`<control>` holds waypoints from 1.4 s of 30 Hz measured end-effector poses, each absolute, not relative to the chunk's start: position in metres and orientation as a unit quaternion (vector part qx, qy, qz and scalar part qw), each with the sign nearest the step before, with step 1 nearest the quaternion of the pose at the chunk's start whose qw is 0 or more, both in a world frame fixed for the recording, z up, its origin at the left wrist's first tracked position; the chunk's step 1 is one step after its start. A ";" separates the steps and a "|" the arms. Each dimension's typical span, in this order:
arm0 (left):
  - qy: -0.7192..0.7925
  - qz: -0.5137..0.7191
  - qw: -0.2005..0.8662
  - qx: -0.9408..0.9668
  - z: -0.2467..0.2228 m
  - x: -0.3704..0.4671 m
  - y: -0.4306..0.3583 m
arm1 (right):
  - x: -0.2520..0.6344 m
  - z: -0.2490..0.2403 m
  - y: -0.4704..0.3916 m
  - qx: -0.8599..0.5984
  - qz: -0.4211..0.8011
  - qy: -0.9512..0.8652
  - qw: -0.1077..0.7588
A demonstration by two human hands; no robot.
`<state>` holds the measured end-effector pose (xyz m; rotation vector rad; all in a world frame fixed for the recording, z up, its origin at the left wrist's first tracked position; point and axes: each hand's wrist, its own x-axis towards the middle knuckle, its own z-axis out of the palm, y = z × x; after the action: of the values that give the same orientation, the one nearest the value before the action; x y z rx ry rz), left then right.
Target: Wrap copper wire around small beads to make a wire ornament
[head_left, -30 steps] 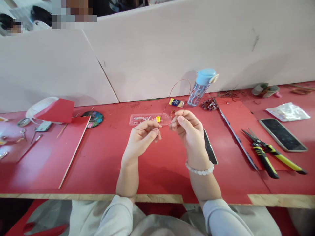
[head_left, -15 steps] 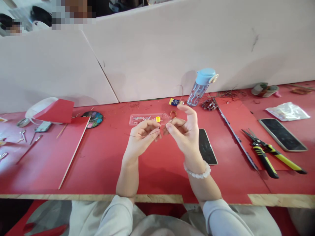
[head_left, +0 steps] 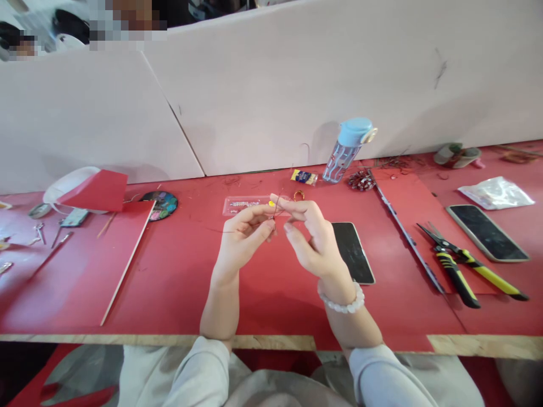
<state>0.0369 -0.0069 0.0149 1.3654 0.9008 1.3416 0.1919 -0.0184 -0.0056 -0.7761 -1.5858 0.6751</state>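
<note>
Thin dark red cord (head_left: 278, 204) is pinched between the thumb and fingers of my left hand (head_left: 241, 240), with a tiny bead or knot at the fingertips. One cord end sticks out to the left of that hand. My right hand (head_left: 313, 237) is close beside it on the right; its index finger reaches over to the cord, and its thumb is apart from the index finger. Behind the hands lies a clear tray (head_left: 229, 207) of small beads, with a yellow piece (head_left: 272, 203) on it partly hidden by my fingers.
A blue-lidded bottle (head_left: 345, 150) stands by the white partition (head_left: 263, 102). A phone (head_left: 353, 254) lies right of my right hand. Farther right are pliers (head_left: 456, 277), a second phone (head_left: 487, 233) and a plastic bag (head_left: 496, 192). A wooden strip (head_left: 127, 265) lies left.
My right hand's raised index finger has come down and left to the cord by my left fingertips. The left hand has barely moved.
</note>
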 end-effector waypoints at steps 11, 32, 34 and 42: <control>0.366 0.576 0.475 0.556 0.017 0.035 -0.009 | 0.197 -0.010 -0.010 -0.354 0.223 -0.710 0.567; 0.356 0.574 0.489 0.552 0.013 0.030 -0.009 | 0.211 -0.016 0.006 -0.375 0.110 -0.727 0.565; 0.348 0.572 0.494 0.554 0.013 0.030 -0.008 | 0.213 -0.014 0.006 -0.368 0.086 -0.736 0.562; 0.324 0.558 0.505 0.574 0.014 0.032 -0.009 | 0.200 -0.005 -0.007 -0.337 0.103 -0.744 0.568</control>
<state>0.0323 -0.0091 0.0141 1.3847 0.7813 1.3472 0.2004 -0.0071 -0.0051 -0.7927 -1.7467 0.2431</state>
